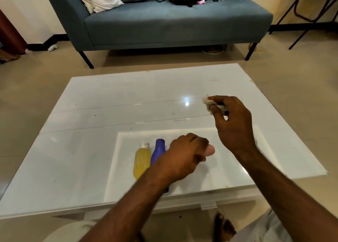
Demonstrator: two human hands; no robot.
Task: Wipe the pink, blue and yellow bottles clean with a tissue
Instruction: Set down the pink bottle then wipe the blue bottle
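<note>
The desk (95,150) is white and glossy, a lamp's glare near its middle; on its near part lies a white tray (228,174), and every place below is told from that tray. The left hand (184,159) is over the tray's middle, clenched round the pink bottle (210,150), of which only a rounded end shows past the fingers; whether that bottle rests on the tray or is lifted I cannot tell. The right hand (232,121) hangs above the tray's far edge, pinching a crumpled tissue (208,104) between thumb and fingers. The blue bottle (158,152) lies on the tray's left part, partly under the left forearm; the yellow bottle (141,161) lies just beside it, further left, white cap pointing away.

The risks, as I judge them: the left forearm crosses right over the blue bottle, so a careless pull could roll it into the yellow one or off the tray's near edge; the desk looks slick, so anything that rolls may run on; the tissue is a small, worn wad held at its tip, and it could tear or slip free in rubbing; the pink bottle, gripped round most of its body, leaves little surface open to wipe, and shifting the grip could let it drop.
</note>
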